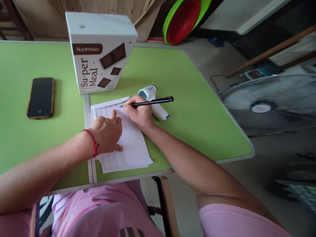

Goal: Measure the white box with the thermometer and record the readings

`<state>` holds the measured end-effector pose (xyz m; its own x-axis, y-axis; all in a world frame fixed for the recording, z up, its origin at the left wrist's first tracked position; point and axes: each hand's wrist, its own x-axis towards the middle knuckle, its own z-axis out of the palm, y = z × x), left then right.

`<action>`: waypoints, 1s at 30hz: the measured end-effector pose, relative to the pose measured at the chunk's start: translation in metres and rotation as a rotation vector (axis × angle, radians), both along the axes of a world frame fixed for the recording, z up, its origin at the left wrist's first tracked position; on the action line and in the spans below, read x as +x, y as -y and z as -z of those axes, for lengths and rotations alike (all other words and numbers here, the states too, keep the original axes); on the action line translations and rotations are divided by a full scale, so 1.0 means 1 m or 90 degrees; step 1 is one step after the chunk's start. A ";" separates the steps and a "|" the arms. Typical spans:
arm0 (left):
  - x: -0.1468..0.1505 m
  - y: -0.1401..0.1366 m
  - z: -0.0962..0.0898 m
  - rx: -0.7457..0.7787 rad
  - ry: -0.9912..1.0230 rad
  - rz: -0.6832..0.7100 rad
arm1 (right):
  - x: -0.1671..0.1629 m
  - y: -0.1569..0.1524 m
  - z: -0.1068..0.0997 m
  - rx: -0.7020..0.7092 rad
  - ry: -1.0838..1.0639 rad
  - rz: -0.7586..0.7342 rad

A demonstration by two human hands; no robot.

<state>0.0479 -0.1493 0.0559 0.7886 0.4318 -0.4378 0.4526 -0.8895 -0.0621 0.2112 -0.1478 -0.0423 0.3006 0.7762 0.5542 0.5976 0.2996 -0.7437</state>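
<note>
A black pen (pixel 155 101) is pinched in my right hand (pixel 140 113), its tip close to the upper part of a handwritten sheet of paper (pixel 134 144). Rows of small dark writing run down the sheet's left side, while its right side looks blank. My left hand (pixel 106 133) rests on the paper with index finger and thumb stretched apart; nothing is held in it. A red cord bracelet (pixel 92 142) circles that wrist. Just beyond my right hand lies a white and blue infrared thermometer (pixel 159 111), partly covered by the hand.
A white NutriMotion box (pixel 103 36) stands upright behind the paper. On the left of the green table (pixel 192 128) lies a smartphone (pixel 40 98) in a brown case. Beyond the table's right edge are a fan (pixel 261 107) and a red basin (pixel 183 21).
</note>
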 end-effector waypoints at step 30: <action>-0.001 -0.001 0.000 -0.008 -0.005 0.000 | 0.001 -0.001 -0.001 -0.055 -0.008 -0.019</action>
<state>0.0471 -0.1486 0.0559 0.7852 0.4266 -0.4489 0.4525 -0.8901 -0.0544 0.2117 -0.1472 -0.0416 0.2838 0.8297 0.4807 0.5799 0.2507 -0.7751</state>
